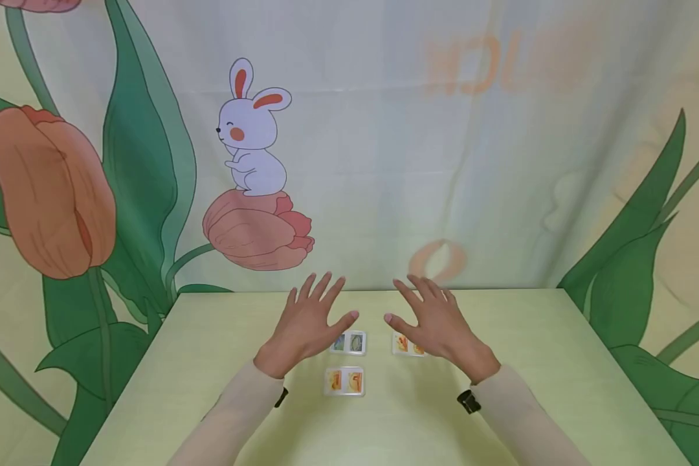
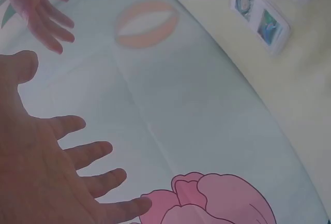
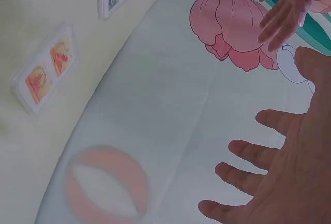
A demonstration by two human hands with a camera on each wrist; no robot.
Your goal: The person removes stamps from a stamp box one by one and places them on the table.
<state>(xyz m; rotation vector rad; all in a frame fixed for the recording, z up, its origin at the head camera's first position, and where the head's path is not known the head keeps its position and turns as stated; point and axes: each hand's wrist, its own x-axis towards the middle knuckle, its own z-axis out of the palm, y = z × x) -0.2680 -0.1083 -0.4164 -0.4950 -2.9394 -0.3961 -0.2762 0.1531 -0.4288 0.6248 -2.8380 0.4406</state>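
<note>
Both hands hover above the table with fingers spread and nothing held. In the head view the left hand (image 1: 309,323) partly covers a small clear-edged tile (image 1: 356,343) bearing two bluish-grey pictures. The right hand (image 1: 439,323) partly hides another tile (image 1: 402,343), which has orange pictures. Nearer the person lies a third tile (image 1: 345,382), also with two orange pictures. The left wrist view shows the bluish tile (image 2: 260,14) apart from the left hand (image 2: 51,167). In the right wrist view the orange tile (image 3: 46,69) lies well away from the right hand (image 3: 284,167).
The pale yellow-green table (image 1: 530,336) ends at a back edge against a hanging cloth (image 1: 373,162). Printed on the cloth are a white rabbit (image 1: 256,168), tulips and green leaves. Dark bands (image 1: 468,401) sit at the cuffs of the light sleeves.
</note>
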